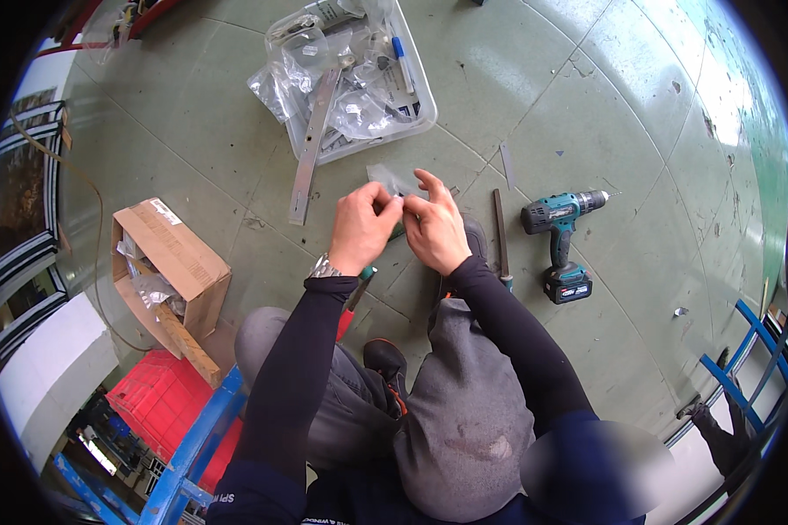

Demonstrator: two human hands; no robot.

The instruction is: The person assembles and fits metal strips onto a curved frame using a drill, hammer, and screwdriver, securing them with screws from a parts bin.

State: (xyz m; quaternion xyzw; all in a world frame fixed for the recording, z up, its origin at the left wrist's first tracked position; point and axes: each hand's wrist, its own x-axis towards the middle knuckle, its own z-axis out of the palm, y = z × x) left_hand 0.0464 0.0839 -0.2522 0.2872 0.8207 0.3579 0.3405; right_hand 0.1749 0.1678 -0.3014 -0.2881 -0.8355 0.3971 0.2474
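Observation:
My left hand [363, 226] and my right hand [438, 231] meet above the floor, fingertips close together. The left one is closed in a pinch, its thumb and index finger touching the right fingertips. On the right, thumb and fingers also pinch, with one finger raised away. Something small and dark is partly hidden at the fingertips, too small to name. Just beyond them shows a clear plastic bag [382, 178]; whether I hold it I cannot tell. Below my left wrist is a tool with a red and green handle [352, 308].
A plastic bin [427, 105] holds bags and a blue marker, with a flat metal bar [311, 166] over its edge. Rightward lie a long file [500, 229], a thin metal strip [507, 166] and a teal cordless drill [562, 229]. Leftward are a cardboard box [179, 249] and red crate [153, 404].

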